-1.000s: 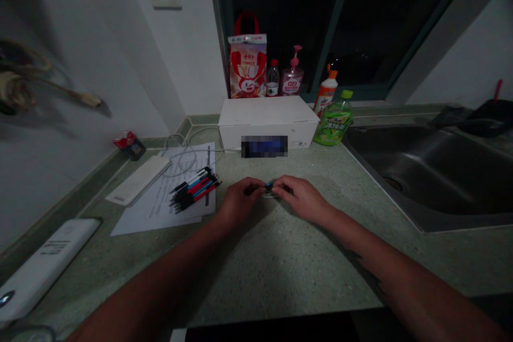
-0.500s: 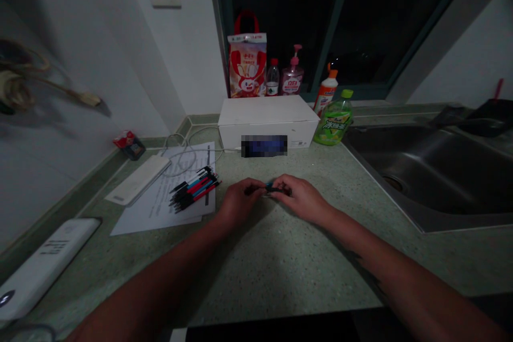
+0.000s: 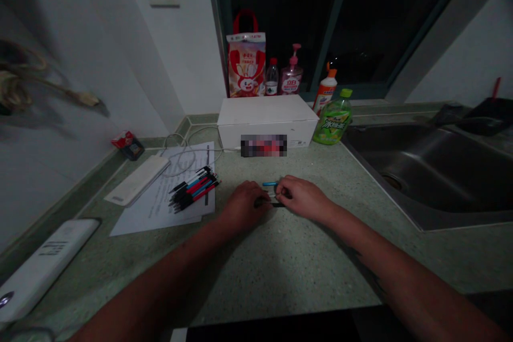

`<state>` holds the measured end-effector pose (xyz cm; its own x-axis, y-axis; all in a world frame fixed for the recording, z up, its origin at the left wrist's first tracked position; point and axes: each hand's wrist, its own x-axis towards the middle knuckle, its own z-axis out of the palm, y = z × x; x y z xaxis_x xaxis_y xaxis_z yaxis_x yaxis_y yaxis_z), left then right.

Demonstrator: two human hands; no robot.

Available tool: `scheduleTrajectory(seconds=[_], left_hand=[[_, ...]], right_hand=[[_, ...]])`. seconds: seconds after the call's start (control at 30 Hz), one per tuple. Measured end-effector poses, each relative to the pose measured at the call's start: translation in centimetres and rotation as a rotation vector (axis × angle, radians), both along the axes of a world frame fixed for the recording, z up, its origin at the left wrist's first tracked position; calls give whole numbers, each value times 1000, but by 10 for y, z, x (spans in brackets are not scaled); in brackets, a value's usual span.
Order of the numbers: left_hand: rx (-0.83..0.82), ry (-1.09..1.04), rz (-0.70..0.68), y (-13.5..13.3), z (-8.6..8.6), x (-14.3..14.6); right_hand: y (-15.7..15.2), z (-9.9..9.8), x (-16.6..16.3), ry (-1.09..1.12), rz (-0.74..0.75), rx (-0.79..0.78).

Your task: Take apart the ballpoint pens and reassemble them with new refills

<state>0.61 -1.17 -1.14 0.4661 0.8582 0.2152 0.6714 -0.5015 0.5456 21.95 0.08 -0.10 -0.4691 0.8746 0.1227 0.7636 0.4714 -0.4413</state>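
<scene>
Blue and slim, a stick-like part lies bare on the speckled green counter, at twelve o'clock if a dial is laid flat between the two hands. At six o'clock is a dark part, running rightward from the fingertips of the left hand, which sits at nine; its thumb and forefinger meet that part's end, but I cannot tell whether they pinch it or merely rest there. From three o'clock the right hand comes in with fingers curled and thumb drawn to them; whether something small is grasped inside is hidden. Near the dial's centre shows a thin pale piece, too faint to identify. The likeliest trouble, I judge, is rolling: the blue part seems unsecured, and a brush from the right knuckles could send it off toward the white box farther out at twelve. Poor light and crowded fingertips could also let a tiny piece slip unnoticed. Half a second ago the fingertips nearly met over a dark length stretched between them, with the blue mostly covered; now the blue lies exposed, the dark part sits lower, and the left hand has shifted slightly toward six.
</scene>
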Motion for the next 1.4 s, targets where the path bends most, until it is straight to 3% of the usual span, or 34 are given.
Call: scheduleTrajectory(seconds=[0.2,0.6,1.13,1.27,1.4], left_hand=[[48,78,160,16,0,3],[50,162,154,12,4,-8],[110,137,99,6,-4,7],[108,86,138,12,-7,10],[105,101,113,16,-6,13]], right_hand=[[1,-5,-1,-38,4,18],[4,-3,5,-95,-7,18],[4,-9,-3,-32,36,46],[11,-7,1,9,-37,186],[20,-9,2,-95,-45,291]])
